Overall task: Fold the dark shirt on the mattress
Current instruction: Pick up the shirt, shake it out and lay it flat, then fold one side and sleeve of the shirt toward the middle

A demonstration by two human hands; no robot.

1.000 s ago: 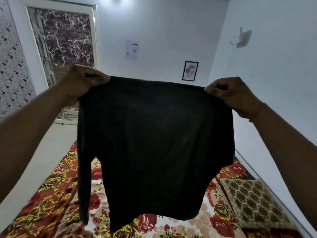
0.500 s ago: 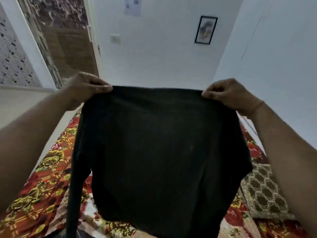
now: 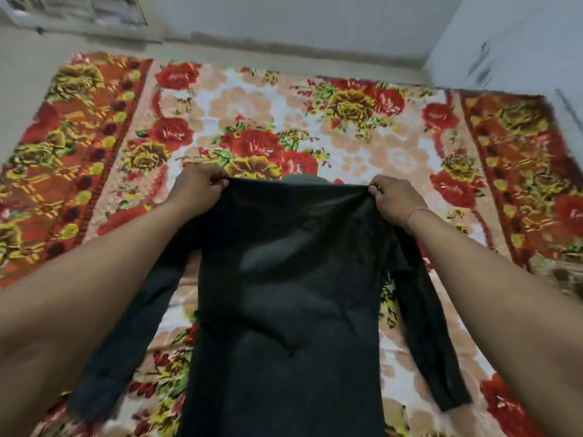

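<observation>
Left hand point(image 3: 198, 188) and right hand point(image 3: 392, 197) each pinch a far corner of the shirt point(image 3: 285, 298), which lies mid-mattress point(image 3: 315, 99); soft, light, floppy cloth, best gripped at hems and corners

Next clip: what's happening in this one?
A person is laying a dark long-sleeved shirt out on a mattress covered by a red and yellow floral blanket. The left hand and right hand each pinch its far edge. Both sleeves trail down the sides; no fold is made yet.

Shirt point(image 3: 284, 310) on mattress point(image 3: 315, 121), sleeves at sides.
</observation>
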